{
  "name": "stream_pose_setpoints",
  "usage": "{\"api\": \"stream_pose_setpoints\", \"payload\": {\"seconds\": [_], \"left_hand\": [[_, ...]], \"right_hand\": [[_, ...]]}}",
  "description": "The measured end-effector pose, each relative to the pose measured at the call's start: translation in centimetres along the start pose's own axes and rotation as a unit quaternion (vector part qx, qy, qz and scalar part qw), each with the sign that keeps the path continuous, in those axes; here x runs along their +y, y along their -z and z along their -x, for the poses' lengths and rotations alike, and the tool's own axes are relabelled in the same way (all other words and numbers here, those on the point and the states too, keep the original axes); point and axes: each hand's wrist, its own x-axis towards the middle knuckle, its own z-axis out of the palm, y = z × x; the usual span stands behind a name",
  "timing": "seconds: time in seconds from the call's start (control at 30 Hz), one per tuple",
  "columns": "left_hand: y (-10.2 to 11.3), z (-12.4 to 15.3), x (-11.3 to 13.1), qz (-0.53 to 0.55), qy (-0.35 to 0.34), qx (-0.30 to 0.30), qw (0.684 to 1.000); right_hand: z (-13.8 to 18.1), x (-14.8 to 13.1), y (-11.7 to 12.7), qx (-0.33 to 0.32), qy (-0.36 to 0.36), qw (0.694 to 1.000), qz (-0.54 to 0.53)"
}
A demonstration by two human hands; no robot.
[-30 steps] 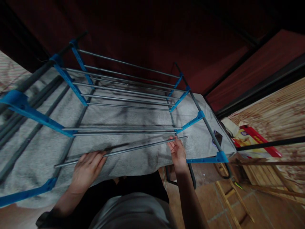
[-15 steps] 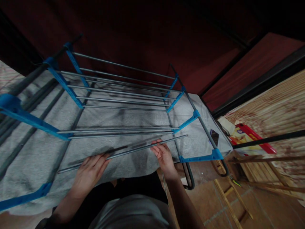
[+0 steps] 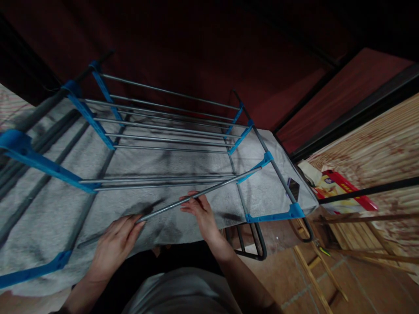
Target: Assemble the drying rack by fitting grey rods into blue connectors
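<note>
A thin grey metal rod (image 3: pixel 168 206) slants across the front of a rack, its right end higher. Near its left part, my left hand (image 3: pixel 114 242) is closed over it from above. My right hand (image 3: pixel 202 214) pinches the same rod around its middle, fingertips partly behind it. The rod's right end overlaps a blue plastic bracket (image 3: pixel 252 171) of the rack in view; whether they touch I cannot tell. Several fitted rods (image 3: pixel 170 127) span the rack's back tiers. In the nearer tier, two rods (image 3: pixel 157 180) run between blue brackets. The front-left bracket (image 3: pixel 42 271) and front-right bracket (image 3: pixel 275 217) have no rod between them.
The rack lies on a grey cloth-covered surface (image 3: pixel 157 163). A phone (image 3: pixel 293 188) rests at its right side. Beyond are a red and yellow package (image 3: pixel 343 189), a wooden ladder-like frame (image 3: pixel 319 270) on the tiled floor and a dark red panel (image 3: pixel 183 52) behind.
The rod's right end has risen and moved away from me. My right hand has slid left along the rod, closer to my left hand, which has dropped slightly.
</note>
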Motion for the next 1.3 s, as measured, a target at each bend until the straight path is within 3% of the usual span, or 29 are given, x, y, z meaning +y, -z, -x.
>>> {"api": "stream_pose_setpoints", "payload": {"seconds": [0.27, 0.4, 0.6, 0.77, 1.0, 1.13, 1.3], "left_hand": [[0.5, -1.4, 2.9, 0.072, 0.086, -0.014, 0.994], [0.3, -2.1, 4.1, 0.061, 0.072, -0.015, 0.995], [-0.1, -2.4, 4.8, 0.061, 0.044, -0.003, 0.997], [-0.2, -2.4, 5.1, 0.089, 0.055, -0.005, 0.994], [0.4, -3.1, 5.8, 0.118, 0.091, -0.02, 0.989], [0.8, -3.4, 6.3, 0.137, 0.11, -0.022, 0.984], [1.5, -3.9, 6.9, 0.167, 0.134, -0.01, 0.977]], "right_hand": [[0.3, -1.5, -4.1, -0.055, 0.069, 0.996, 0.025], [-0.3, -3.6, -4.8, -0.04, 0.121, 0.991, 0.048], [-1.1, -7.0, -4.2, -0.001, 0.183, 0.98, 0.074], [-0.9, -8.6, -3.5, 0.013, 0.219, 0.969, 0.115], [0.4, -11.0, -4.3, 0.02, 0.237, 0.96, 0.15], [0.6, -11.0, -4.0, 0.012, 0.25, 0.942, 0.225], [0.2, -9.0, -2.6, -0.028, 0.309, 0.885, 0.346]]}}
